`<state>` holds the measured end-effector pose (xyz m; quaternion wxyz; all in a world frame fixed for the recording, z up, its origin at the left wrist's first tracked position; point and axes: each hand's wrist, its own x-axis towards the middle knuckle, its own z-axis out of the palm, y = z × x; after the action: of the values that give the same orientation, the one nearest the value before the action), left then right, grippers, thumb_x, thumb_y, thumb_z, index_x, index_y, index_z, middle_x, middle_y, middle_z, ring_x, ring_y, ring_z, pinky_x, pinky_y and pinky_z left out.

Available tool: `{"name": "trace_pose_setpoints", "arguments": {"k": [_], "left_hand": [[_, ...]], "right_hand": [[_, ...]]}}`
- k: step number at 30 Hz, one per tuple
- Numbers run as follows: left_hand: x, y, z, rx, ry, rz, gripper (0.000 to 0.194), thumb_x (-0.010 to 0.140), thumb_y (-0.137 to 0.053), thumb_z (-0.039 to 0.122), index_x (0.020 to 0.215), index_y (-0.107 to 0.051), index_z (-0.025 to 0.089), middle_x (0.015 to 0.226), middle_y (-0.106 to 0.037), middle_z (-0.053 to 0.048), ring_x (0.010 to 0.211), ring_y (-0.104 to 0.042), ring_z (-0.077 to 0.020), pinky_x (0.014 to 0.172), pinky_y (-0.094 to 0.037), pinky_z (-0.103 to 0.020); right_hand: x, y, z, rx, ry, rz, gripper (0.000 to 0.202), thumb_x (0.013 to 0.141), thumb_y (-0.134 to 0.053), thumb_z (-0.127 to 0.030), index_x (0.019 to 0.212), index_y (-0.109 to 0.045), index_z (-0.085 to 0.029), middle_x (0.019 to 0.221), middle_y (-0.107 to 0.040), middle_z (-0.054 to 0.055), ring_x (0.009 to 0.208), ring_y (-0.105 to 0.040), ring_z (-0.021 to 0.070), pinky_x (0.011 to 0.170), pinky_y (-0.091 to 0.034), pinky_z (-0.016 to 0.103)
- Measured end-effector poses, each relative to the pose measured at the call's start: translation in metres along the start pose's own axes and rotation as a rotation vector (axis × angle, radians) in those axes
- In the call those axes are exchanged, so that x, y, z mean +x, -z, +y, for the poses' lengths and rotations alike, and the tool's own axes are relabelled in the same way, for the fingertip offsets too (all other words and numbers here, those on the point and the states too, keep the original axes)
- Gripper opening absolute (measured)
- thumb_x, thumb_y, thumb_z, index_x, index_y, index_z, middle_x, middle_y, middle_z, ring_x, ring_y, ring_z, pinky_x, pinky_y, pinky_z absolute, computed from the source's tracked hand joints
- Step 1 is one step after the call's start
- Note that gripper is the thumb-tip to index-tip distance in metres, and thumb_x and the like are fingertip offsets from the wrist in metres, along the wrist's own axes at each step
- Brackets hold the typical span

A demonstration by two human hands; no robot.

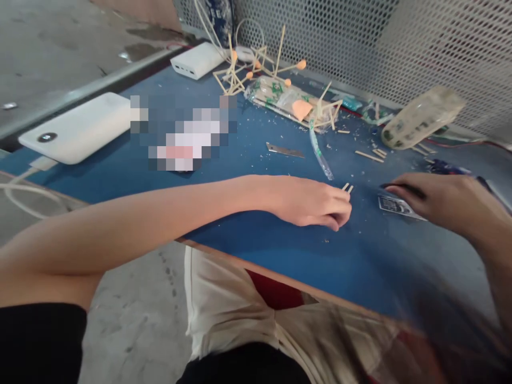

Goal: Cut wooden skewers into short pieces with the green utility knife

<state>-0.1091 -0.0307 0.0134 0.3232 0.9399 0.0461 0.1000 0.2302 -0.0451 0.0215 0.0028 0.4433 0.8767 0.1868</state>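
My left hand (pixel 314 201) rests on the blue table with its fingers curled. Two short ends of thin wooden sticks (pixel 347 188) poke out past its knuckles; the rest of them is hidden. To the right, my right hand (pixel 444 200) is closed around a slim dark tool (pixel 412 189), whose kind I cannot make out. Under that hand lies a flat silver piece with black print (pixel 400 207), partly covered. A loose blade (pixel 285 150) lies beyond my left wrist, and a strip of clear plastic wrapper (pixel 320 152) lies beyond my left hand.
At the back stand stick frames with orange blobs (pixel 256 66) beside a plastic pack of sticks (pixel 288 101). A clear plastic cup (pixel 420 117) lies tilted at right. White power banks (pixel 80 128) and a pixelated phone-like item (pixel 192 138) lie left. A perforated metal panel (pixel 340 48) borders the table.
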Motion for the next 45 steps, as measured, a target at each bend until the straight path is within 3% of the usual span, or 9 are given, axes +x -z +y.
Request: {"name": "trace_pose_setpoints", "arguments": {"k": [3,8,13,21,27,30,34,38,45], "left_hand": [[0.002,0.002,-0.003,-0.142,0.039,0.186,0.021,0.104,-0.045,0.032,0.103,-0.059,0.016,0.103,-0.066,-0.008,0.086,-0.059,-0.0146,0.079,-0.044,-0.029],[0.006,0.003,-0.018,-0.338,0.267,0.46,0.023,0.103,-0.043,0.036,0.109,-0.053,0.016,0.09,-0.065,-0.006,0.064,-0.052,-0.0103,0.064,-0.042,-0.028],[0.006,0.003,-0.034,-0.338,0.338,0.548,0.031,0.101,-0.048,0.037,0.114,-0.061,0.012,0.069,-0.061,-0.001,0.061,-0.056,-0.0125,0.065,-0.043,-0.029],[0.016,0.03,-0.031,-0.342,0.232,0.733,0.021,0.094,-0.063,0.037,0.094,-0.063,0.016,0.088,-0.071,-0.007,0.078,-0.066,-0.0141,0.079,-0.054,-0.032],[0.047,0.046,-0.028,-0.38,0.22,0.793,0.02,0.09,-0.07,0.035,0.091,-0.065,0.016,0.081,-0.071,-0.006,0.073,-0.066,-0.0136,0.073,-0.056,-0.03],[0.059,0.036,-0.032,-0.41,0.247,0.909,0.023,0.093,-0.068,0.039,0.098,-0.064,0.017,0.09,-0.07,-0.004,0.078,-0.066,-0.0144,0.071,-0.058,-0.03],[0.059,0.018,-0.045,-0.47,0.28,1.003,0.029,0.099,-0.061,0.039,0.114,-0.063,0.015,0.106,-0.068,-0.006,0.09,-0.067,-0.0153,0.077,-0.06,-0.033],[0.056,0.009,-0.06,-0.519,0.296,0.965,0.035,0.098,-0.061,0.041,0.123,-0.062,0.016,0.121,-0.065,-0.009,0.104,-0.066,-0.0195,0.089,-0.06,-0.04],[0.058,0.004,-0.075,-0.51,0.313,0.899,0.037,0.098,-0.062,0.041,0.125,-0.062,0.016,0.126,-0.064,-0.01,0.109,-0.065,-0.0212,0.093,-0.058,-0.043]], "right_hand": [[0.0,0.0,0.013,0.188,-0.027,-0.227,0.028,0.105,-0.048,-0.04,0.112,-0.068,-0.022,0.101,-0.077,0.005,0.088,-0.071,0.0143,0.079,-0.047,0.028],[0.013,0.025,-0.006,0.133,-0.163,-0.117,0.039,0.097,-0.057,-0.055,0.124,-0.065,-0.028,0.118,-0.072,0.007,0.105,-0.066,0.0248,0.078,-0.046,0.037],[0.053,0.037,-0.036,0.557,0.139,-0.236,0.031,0.102,-0.052,-0.039,0.128,-0.065,-0.029,0.131,-0.065,0.006,0.121,-0.057,0.0199,0.106,-0.04,0.038],[0.079,0.018,-0.051,0.625,0.16,-0.352,0.021,0.093,-0.063,-0.04,0.087,-0.073,-0.023,0.098,-0.07,0.006,0.096,-0.06,0.0212,0.096,-0.045,0.041],[0.071,0.018,-0.059,0.663,0.022,-0.409,0.029,0.098,-0.061,-0.044,0.111,-0.066,-0.018,0.112,-0.068,0.006,0.095,-0.065,0.0176,0.086,-0.057,0.039],[0.072,0.016,-0.049,0.732,-0.09,-0.336,0.029,0.099,-0.06,-0.043,0.118,-0.065,-0.021,0.122,-0.066,0.008,0.101,-0.065,0.0189,0.089,-0.058,0.04],[0.078,0.005,-0.043,0.865,-0.295,-0.033,0.037,0.098,-0.061,-0.043,0.126,-0.061,-0.019,0.128,-0.063,0.009,0.108,-0.064,0.0221,0.093,-0.057,0.045],[0.094,-0.021,-0.063,0.989,-0.466,0.198,0.038,0.098,-0.061,-0.043,0.128,-0.06,-0.02,0.129,-0.063,0.01,0.109,-0.064,0.0224,0.093,-0.057,0.045],[0.107,-0.047,-0.075,1.188,-0.481,0.322,0.035,0.099,-0.06,-0.043,0.125,-0.062,-0.02,0.128,-0.064,0.009,0.107,-0.065,0.0214,0.092,-0.058,0.043]]}}
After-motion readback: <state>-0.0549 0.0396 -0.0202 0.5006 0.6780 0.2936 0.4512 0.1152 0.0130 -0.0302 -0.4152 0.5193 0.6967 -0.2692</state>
